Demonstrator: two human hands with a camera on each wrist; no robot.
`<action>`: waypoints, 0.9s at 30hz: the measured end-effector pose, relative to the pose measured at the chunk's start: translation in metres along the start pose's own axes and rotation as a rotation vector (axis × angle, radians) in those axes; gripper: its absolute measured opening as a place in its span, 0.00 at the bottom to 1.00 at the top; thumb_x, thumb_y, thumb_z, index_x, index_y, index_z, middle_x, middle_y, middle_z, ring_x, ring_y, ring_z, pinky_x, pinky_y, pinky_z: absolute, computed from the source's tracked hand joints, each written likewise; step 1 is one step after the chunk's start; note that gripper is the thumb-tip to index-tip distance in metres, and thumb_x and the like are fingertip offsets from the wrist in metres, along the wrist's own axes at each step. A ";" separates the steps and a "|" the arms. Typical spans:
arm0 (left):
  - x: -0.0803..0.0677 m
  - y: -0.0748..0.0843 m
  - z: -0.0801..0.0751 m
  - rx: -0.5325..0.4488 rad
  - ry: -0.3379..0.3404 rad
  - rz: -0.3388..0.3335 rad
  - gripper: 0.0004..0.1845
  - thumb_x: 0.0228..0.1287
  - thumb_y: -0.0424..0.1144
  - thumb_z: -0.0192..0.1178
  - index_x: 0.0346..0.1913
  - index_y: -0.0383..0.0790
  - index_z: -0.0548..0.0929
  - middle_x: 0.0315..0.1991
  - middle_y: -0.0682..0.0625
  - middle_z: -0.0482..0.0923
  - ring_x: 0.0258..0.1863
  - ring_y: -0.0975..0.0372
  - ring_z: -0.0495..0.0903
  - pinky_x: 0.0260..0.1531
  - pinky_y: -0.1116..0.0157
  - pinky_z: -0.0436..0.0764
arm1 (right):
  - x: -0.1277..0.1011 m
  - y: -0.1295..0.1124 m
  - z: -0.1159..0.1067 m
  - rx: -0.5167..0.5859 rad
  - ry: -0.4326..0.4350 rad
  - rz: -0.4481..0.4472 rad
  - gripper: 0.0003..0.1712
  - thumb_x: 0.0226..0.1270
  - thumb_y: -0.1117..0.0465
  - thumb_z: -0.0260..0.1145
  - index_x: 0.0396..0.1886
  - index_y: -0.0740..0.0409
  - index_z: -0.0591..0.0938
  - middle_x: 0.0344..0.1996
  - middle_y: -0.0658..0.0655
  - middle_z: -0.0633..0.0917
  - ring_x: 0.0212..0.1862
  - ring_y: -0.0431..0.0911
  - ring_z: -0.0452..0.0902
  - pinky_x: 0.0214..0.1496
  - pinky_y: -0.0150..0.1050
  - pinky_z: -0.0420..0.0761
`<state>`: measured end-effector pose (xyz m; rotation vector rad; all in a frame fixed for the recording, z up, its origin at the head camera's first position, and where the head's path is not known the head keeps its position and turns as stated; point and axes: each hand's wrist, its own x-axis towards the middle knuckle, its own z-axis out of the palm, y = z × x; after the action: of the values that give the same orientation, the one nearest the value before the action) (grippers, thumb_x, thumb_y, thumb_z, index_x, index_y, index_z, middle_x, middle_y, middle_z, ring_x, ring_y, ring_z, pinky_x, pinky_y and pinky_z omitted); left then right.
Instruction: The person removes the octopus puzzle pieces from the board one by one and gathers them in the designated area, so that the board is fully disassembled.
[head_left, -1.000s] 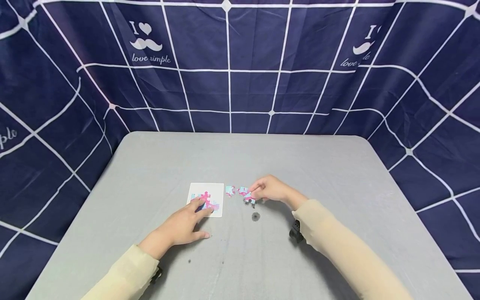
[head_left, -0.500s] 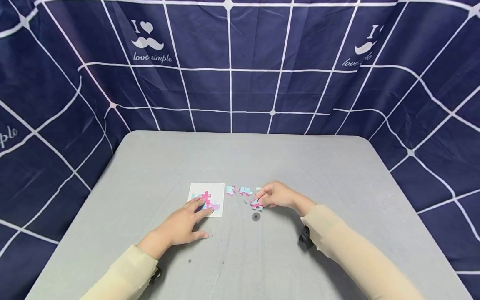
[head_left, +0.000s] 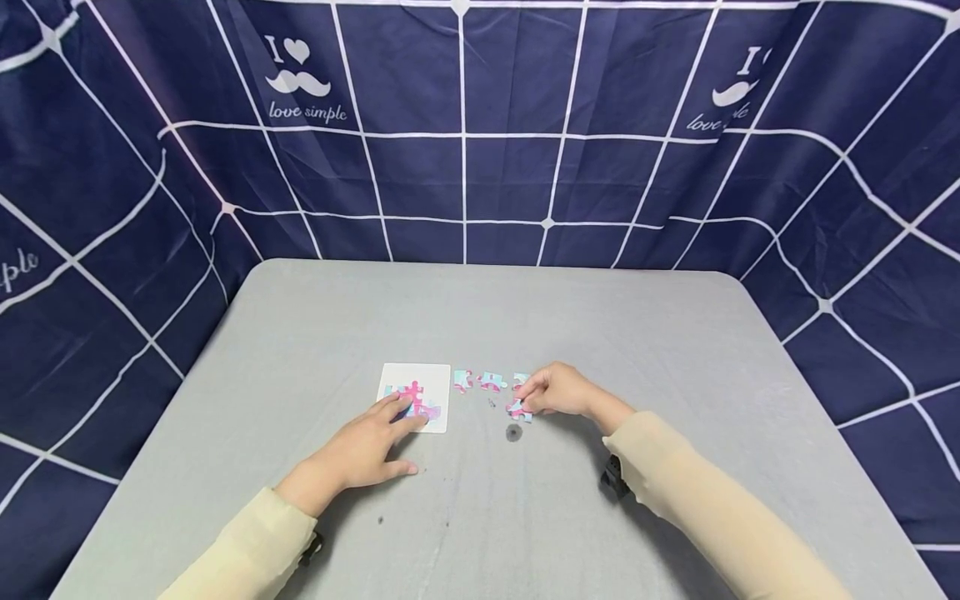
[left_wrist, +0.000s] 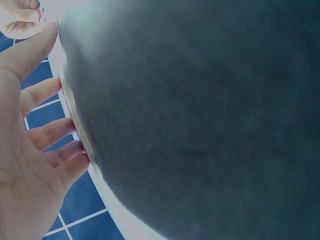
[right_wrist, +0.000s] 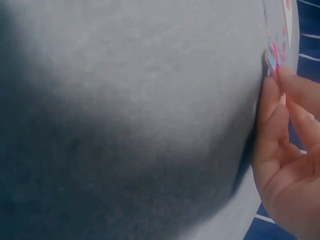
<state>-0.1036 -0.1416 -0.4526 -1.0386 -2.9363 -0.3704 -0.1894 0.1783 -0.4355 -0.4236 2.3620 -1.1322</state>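
nearest you, both cream sleeves (head_left: pixel 247 546) run up from the bottom edge of the head view onto the grey table (head_left: pixel 675 350), and a small black wrist mount (head_left: pixel 612 477) shows under your right forearm. your left hand (head_left: pixel 360 450) lies flat on the table with its fingers straight and spread, thumb out to the side, and its fingertips (head_left: pixel 401 408) rest on the near edge of the white puzzle board (head_left: pixel 416 375); the left wrist view shows the same straight fingers against the tabletop. on that board a few pink and light blue pieces (head_left: pixel 415 398) sit joined together near its lower half. a small dark spot (head_left: pixel 513 432) marks the table between your hands. your right hand (head_left: pixel 558 390) is curled, thumb and forefinger pinching a pink and blue puzzle piece (head_left: pixel 517 409) just right of the board, low at the table surface; whether the piece touches the table you cannot tell. just beyond it, loose puzzle pieces (head_left: pixel 491 382) lie in a short row between the board and your right hand. your two hands are apart, the board and row between them. behind the table hangs a navy curtain (head_left: pixel 465 125) with a white grid and the words "love simple".
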 end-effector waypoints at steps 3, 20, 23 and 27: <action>0.000 -0.001 0.000 -0.004 0.005 0.003 0.35 0.45 0.59 0.59 0.56 0.47 0.69 0.59 0.41 0.59 0.59 0.47 0.54 0.53 0.56 0.60 | 0.000 -0.002 0.002 -0.052 0.046 0.004 0.09 0.42 0.68 0.68 0.29 0.58 0.83 0.19 0.51 0.82 0.19 0.41 0.74 0.22 0.35 0.74; -0.002 -0.003 0.001 -0.048 -0.009 -0.017 0.33 0.45 0.58 0.60 0.56 0.50 0.70 0.60 0.41 0.54 0.56 0.49 0.61 0.47 0.58 0.67 | 0.001 -0.002 0.002 -0.136 0.141 0.095 0.09 0.39 0.63 0.71 0.23 0.58 0.80 0.16 0.49 0.80 0.19 0.42 0.74 0.22 0.34 0.73; -0.002 -0.003 0.000 -0.062 -0.022 -0.036 0.32 0.45 0.58 0.60 0.56 0.52 0.70 0.60 0.41 0.53 0.51 0.51 0.65 0.43 0.59 0.70 | 0.001 -0.001 0.002 -0.131 0.141 0.097 0.09 0.39 0.63 0.71 0.23 0.58 0.80 0.17 0.49 0.80 0.19 0.42 0.74 0.22 0.34 0.73; -0.002 -0.003 0.000 -0.082 -0.019 -0.036 0.32 0.45 0.57 0.60 0.56 0.52 0.70 0.59 0.41 0.53 0.49 0.52 0.67 0.42 0.59 0.71 | 0.002 0.000 0.001 -0.122 0.145 0.091 0.09 0.40 0.63 0.70 0.23 0.58 0.80 0.17 0.49 0.80 0.19 0.42 0.75 0.21 0.35 0.74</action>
<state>-0.1041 -0.1456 -0.4533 -1.0038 -2.9842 -0.4884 -0.1903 0.1772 -0.4368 -0.2802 2.5577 -1.0117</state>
